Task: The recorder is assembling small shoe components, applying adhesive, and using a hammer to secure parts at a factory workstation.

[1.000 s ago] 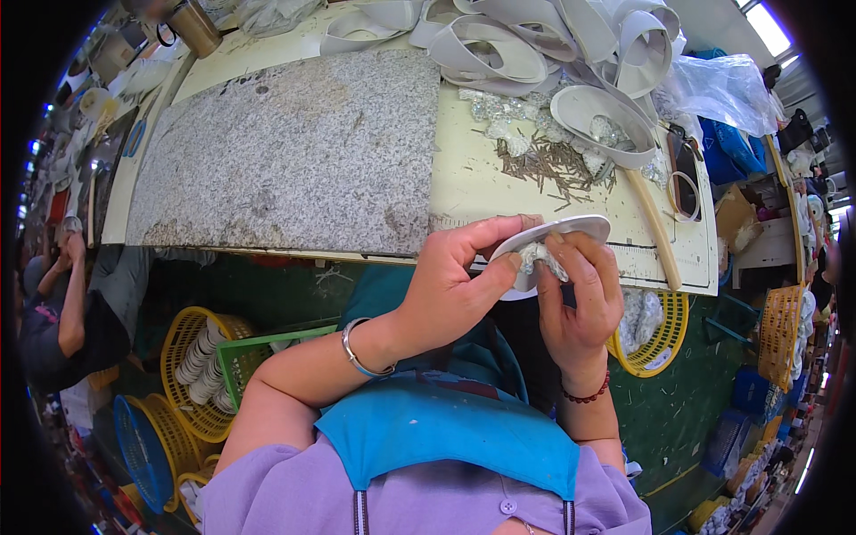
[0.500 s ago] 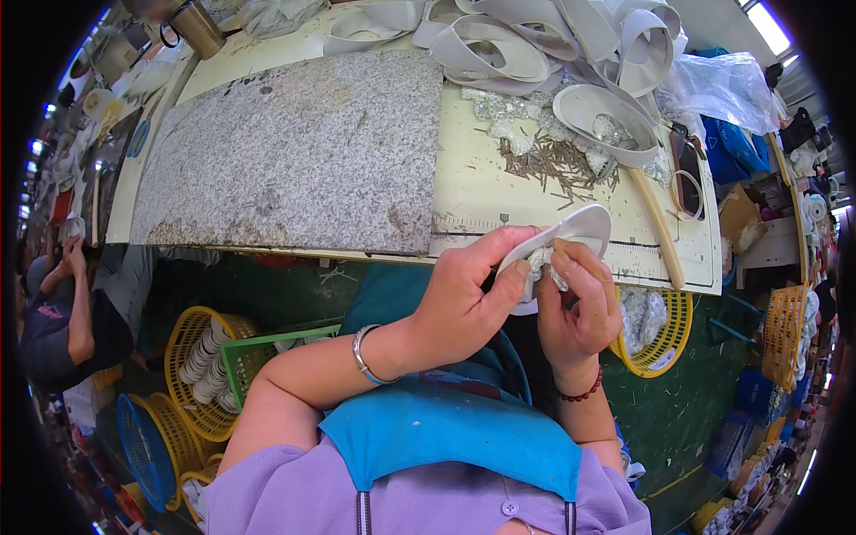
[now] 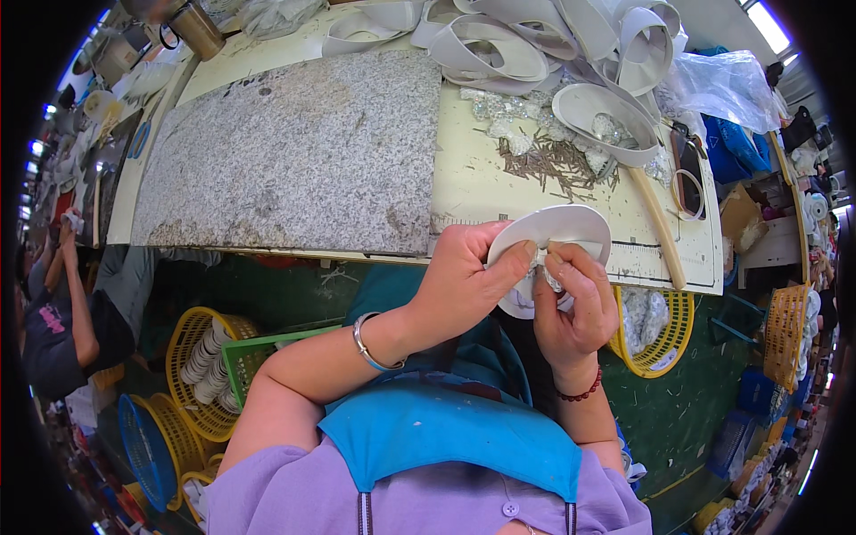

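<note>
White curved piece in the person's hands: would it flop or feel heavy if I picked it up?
The white curved piece is probably flexible but not floppy, since it holds its bowed shape in the left hand. It is likely light for its size, judging by its thin edge. Its smooth-looking face might be a little slippery.

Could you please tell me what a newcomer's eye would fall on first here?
Probably the big speckled grey slab on the left of the table. Then the heap of white loops toward its far side, and the white curved piece gripped by the left hand near the front edge, right hand against it.
</note>
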Tool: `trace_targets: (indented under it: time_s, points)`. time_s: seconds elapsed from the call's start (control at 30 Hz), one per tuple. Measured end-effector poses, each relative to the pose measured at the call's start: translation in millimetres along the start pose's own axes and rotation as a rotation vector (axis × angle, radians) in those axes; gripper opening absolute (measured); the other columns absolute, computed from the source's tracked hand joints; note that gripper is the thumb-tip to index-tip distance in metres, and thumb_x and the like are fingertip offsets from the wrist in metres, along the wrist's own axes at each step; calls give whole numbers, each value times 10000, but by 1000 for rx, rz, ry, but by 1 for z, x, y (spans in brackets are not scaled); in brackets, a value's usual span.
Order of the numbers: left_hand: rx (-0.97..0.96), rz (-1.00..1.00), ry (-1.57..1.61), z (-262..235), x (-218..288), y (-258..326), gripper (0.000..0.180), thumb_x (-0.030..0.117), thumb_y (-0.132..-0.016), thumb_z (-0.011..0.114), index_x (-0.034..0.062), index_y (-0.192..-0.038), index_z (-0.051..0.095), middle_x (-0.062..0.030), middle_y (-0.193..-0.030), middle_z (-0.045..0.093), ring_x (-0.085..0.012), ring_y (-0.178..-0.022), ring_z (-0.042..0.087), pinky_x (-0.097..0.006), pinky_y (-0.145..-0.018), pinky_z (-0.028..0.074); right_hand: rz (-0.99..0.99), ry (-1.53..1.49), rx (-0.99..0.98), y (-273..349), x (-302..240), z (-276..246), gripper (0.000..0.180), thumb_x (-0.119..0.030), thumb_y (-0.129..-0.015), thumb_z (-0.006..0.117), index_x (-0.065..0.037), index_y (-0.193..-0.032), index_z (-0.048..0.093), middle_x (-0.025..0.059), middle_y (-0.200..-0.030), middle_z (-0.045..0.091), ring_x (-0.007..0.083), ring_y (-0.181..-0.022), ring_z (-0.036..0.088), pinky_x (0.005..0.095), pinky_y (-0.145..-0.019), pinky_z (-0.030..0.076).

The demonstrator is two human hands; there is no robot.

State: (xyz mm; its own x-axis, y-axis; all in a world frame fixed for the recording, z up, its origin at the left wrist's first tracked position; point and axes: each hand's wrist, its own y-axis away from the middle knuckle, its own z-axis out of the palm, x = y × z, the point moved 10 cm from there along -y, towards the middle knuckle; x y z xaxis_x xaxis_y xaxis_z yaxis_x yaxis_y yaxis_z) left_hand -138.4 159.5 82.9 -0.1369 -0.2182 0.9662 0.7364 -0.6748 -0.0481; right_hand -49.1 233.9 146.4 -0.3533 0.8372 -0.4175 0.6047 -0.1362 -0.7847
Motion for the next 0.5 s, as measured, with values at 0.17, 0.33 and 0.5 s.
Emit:
trace_targets:
  time_s: [0.17, 0.33, 0.5]
  points:
    - [26, 26, -36, -2, 1, 0, 233, 180, -915, 529, -15, -1004, 622, 72, -689, 503, -13, -643, 382, -195, -526, 365, -22, 18, -18, -1, -1, 3, 281, 92, -635, 657, -11, -890, 599, 157, -868, 632, 250, -718, 630, 296, -595, 512]
    - [26, 39, -82, -2, 3, -1, 231, 185, -917, 527, -12, -996, 620, 71, -669, 484, -20, -632, 369, -201, -518, 356, -14, 10, -18, -1, 0, 4, 273, 92, -630, 651, -12, -876, 595, 160, -847, 634, 253, -694, 629, 289, -587, 509]
    - [15, 57, -118, -3, 4, -1, 228, 178, -912, 530, -8, -1012, 616, 57, -665, 487, -25, -637, 374, -209, -521, 361, 12, -5, -11, -1, 3, 4, 271, 90, -626, 653, -14, -870, 593, 163, -835, 637, 258, -693, 630, 288, -592, 507]
